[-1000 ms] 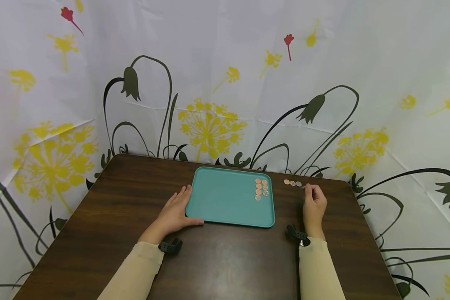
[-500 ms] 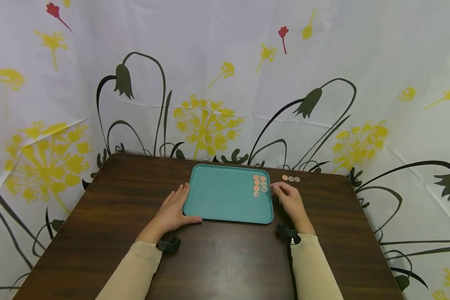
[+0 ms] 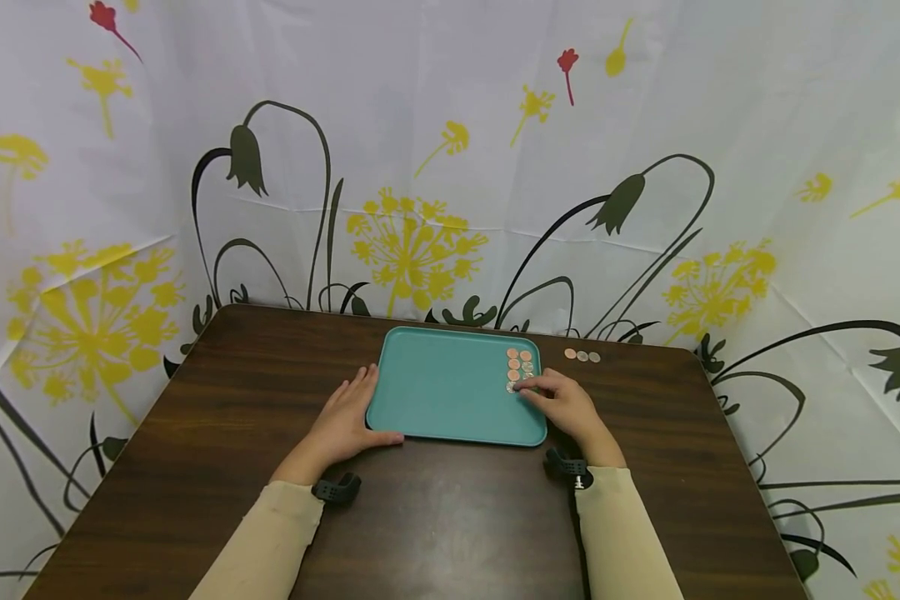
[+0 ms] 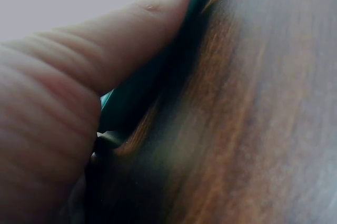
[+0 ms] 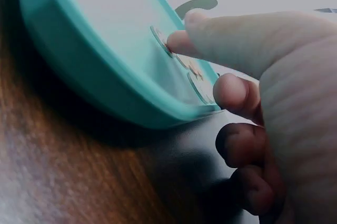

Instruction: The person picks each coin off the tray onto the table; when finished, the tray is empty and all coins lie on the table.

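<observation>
Left hand [image 3: 345,421]: spread, against left edge of teal tray [image 3: 442,387]. Right hand [image 3: 566,404]: moved left, work now on tray; fingertips at near silver coin [image 3: 511,387], pinch uncertain. Three coins [image 3: 582,356]: table, far right.

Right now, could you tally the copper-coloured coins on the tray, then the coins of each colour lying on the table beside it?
Copper-coloured coins on the tray: 4
Copper-coloured coin on the table: 1
Silver-coloured coins on the table: 2
Total: 7
</observation>
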`<state>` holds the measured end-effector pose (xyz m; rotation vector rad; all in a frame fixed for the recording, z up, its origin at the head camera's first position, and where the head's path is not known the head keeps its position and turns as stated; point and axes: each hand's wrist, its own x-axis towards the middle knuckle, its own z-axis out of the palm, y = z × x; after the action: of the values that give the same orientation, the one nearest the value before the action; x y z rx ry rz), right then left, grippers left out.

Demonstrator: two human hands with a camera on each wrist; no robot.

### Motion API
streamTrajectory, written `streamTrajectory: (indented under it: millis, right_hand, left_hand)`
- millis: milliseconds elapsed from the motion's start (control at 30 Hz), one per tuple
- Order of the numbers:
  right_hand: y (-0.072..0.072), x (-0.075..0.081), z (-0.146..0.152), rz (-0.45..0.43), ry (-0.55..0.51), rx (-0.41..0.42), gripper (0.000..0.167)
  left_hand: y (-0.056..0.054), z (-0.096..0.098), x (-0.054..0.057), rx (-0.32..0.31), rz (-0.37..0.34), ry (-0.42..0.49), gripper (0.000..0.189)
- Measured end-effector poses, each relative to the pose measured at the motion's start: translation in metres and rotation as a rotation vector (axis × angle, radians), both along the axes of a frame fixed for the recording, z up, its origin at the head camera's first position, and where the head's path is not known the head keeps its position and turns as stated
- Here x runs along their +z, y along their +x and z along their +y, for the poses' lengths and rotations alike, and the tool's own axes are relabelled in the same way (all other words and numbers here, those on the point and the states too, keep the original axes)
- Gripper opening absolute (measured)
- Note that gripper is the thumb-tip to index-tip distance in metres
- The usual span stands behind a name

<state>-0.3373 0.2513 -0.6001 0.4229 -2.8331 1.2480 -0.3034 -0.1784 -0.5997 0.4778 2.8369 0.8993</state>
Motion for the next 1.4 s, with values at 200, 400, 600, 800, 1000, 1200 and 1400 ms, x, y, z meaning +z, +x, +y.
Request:
streamTrajectory:
  millis: [200, 400, 600, 800, 1000, 1200, 1400]
  right_hand:
    - [-0.002, -0.002, -0.001, -0.003, 0.055, -0.013, 0.013]
    - [-0.002, -0.001, -0.002, 0.021, 0.139, 0.0, 0.025]
    - [-0.001, 0.001, -0.004, -0.008, 0.168, -0.005, 0.016]
    - [0.0, 0.007, -0.004, -0.05, 0.15, 0.004, 0.015]
    - [0.001, 0.01, -0.005, -0.092, 0.108, 0.034, 0.017]
    - [0.0, 0.01, -0.005, -0.083, 0.111, 0.056, 0.016]
    - [0.0, 0.009, 0.003, -0.131, -0.041, 0.07, 0.016]
  left_hand:
    - [0.0, 0.001, 0.001, -0.001, -0.004, -0.003, 0.139]
    - [0.0, 0.001, 0.001, -0.003, -0.001, -0.005, 0.139]
    - [0.001, 0.0, 0.001, -0.004, -0.001, -0.01, 0.139]
    - [0.0, 0.0, 0.0, -0.002, -0.003, -0.008, 0.139]
    - [0.0, 0.0, -0.001, -0.003, -0.002, -0.011, 0.14]
    - [0.001, 0.0, -0.001, -0.003, -0.002, -0.012, 0.14]
    - [0.0, 0.002, 0.0, -0.001, 0.003, -0.012, 0.14]
